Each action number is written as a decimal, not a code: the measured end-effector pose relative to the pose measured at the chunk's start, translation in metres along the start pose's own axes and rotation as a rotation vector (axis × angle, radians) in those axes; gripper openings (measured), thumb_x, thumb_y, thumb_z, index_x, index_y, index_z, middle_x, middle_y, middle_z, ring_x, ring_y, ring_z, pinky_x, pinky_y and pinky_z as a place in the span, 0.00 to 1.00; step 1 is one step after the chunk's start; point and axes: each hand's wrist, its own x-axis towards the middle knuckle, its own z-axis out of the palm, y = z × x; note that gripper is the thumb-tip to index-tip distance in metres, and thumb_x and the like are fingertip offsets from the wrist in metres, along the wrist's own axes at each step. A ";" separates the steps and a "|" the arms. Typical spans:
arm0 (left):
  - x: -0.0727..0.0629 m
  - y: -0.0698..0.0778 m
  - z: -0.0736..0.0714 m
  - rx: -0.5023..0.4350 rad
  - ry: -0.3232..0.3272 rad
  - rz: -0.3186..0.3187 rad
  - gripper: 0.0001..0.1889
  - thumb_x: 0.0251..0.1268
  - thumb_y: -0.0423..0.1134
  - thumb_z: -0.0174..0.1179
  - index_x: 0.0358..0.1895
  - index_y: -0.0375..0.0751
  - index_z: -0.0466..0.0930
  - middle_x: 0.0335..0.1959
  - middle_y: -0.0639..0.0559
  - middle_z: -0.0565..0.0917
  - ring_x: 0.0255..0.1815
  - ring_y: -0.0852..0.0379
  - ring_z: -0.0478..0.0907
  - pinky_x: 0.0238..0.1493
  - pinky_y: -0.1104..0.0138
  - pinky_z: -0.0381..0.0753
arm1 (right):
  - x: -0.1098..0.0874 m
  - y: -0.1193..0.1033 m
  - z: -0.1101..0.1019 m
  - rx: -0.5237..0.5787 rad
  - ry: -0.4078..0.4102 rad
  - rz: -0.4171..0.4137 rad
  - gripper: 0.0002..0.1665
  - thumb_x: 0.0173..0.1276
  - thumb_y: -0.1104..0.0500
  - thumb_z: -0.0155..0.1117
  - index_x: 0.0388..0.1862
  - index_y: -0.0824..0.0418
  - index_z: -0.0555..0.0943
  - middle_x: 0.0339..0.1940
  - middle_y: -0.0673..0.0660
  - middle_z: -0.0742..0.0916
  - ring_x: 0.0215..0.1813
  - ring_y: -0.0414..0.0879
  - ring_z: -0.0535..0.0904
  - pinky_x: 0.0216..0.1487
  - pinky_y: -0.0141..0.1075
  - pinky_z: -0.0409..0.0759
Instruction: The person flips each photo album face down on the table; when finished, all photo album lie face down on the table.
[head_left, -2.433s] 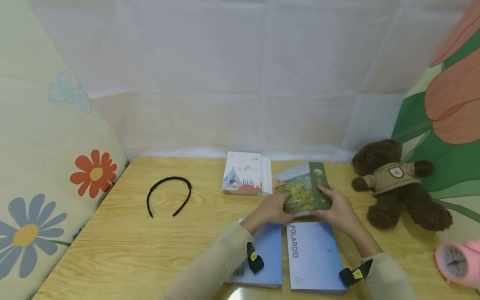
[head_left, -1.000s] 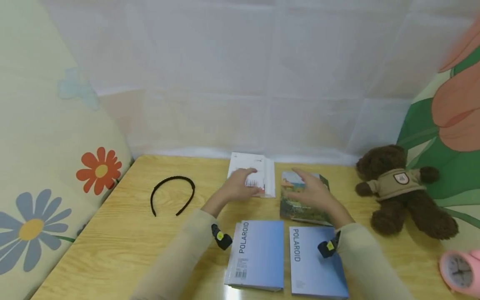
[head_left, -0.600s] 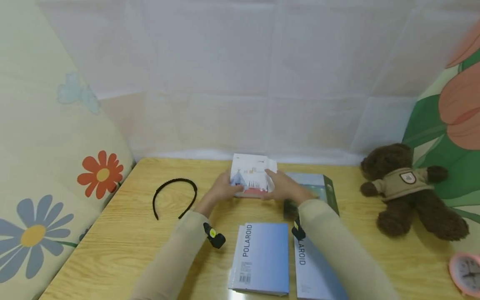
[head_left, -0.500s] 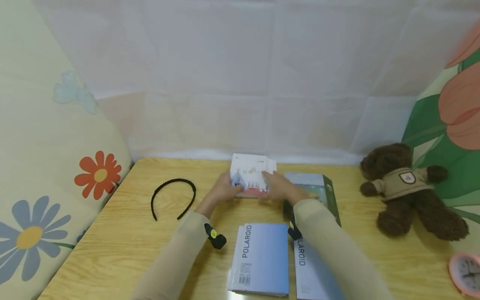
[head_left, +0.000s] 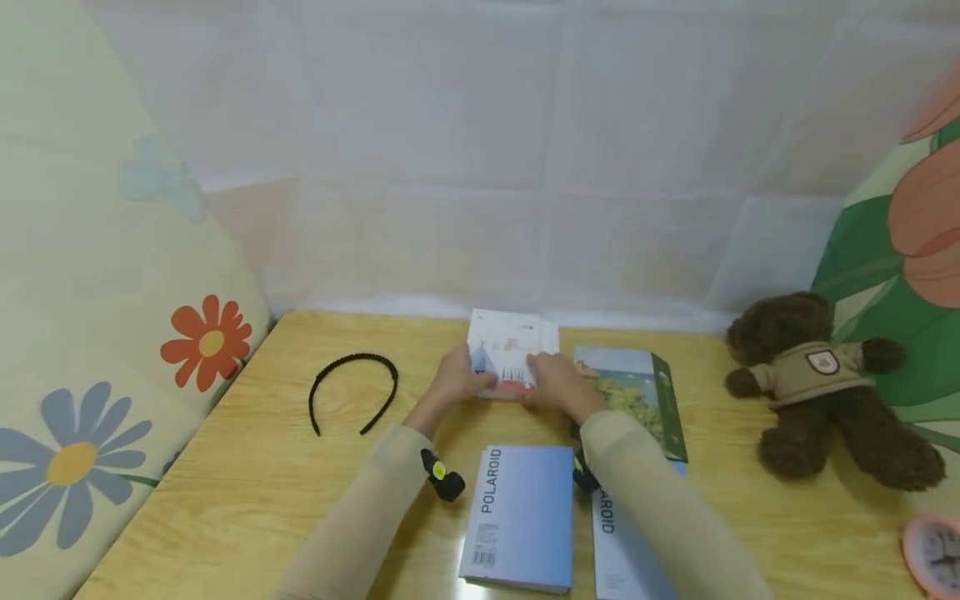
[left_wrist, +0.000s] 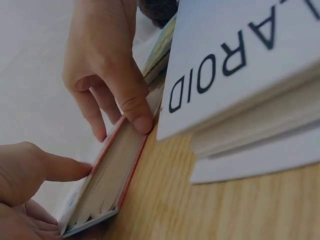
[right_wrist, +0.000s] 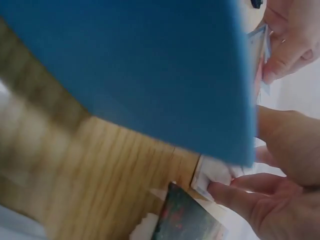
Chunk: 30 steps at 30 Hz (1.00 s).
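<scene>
1. Two hands are set on one small white book (head_left: 512,352) near the far edge of the table (head_left: 247,483): the left hand (head_left: 459,379) pinches its left side, the right hand (head_left: 557,385) its right side.
2. A green landscape book (head_left: 637,392) lies just beside it on the right.
3. Two blue POLAROID books (head_left: 517,517) lie at the near edge.
4. A black headband (head_left: 352,390) is seen toward the left edge, a brown teddy bear (head_left: 817,387) toward the right edge.
</scene>
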 end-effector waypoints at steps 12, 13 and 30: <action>-0.030 -0.006 0.002 0.073 -0.032 0.117 0.39 0.37 0.26 0.78 0.59 0.31 0.71 0.42 0.44 0.80 0.41 0.49 0.78 0.47 0.58 0.82 | -0.029 -0.003 0.003 0.074 0.044 0.021 0.47 0.49 0.56 0.79 0.68 0.68 0.73 0.56 0.66 0.84 0.47 0.55 0.82 0.55 0.46 0.80; -0.031 -0.006 0.002 0.079 -0.025 0.130 0.38 0.37 0.25 0.77 0.58 0.31 0.71 0.41 0.44 0.80 0.40 0.49 0.78 0.46 0.59 0.83 | -0.031 -0.004 0.003 0.075 0.053 0.019 0.47 0.49 0.55 0.79 0.68 0.69 0.73 0.56 0.66 0.84 0.48 0.55 0.82 0.57 0.47 0.79; -0.048 -0.011 -0.001 0.121 0.034 0.173 0.34 0.33 0.23 0.74 0.53 0.29 0.72 0.36 0.44 0.79 0.37 0.48 0.77 0.42 0.57 0.83 | -0.043 -0.014 0.017 0.114 0.093 0.040 0.45 0.50 0.57 0.80 0.66 0.70 0.74 0.61 0.67 0.81 0.59 0.59 0.80 0.63 0.47 0.76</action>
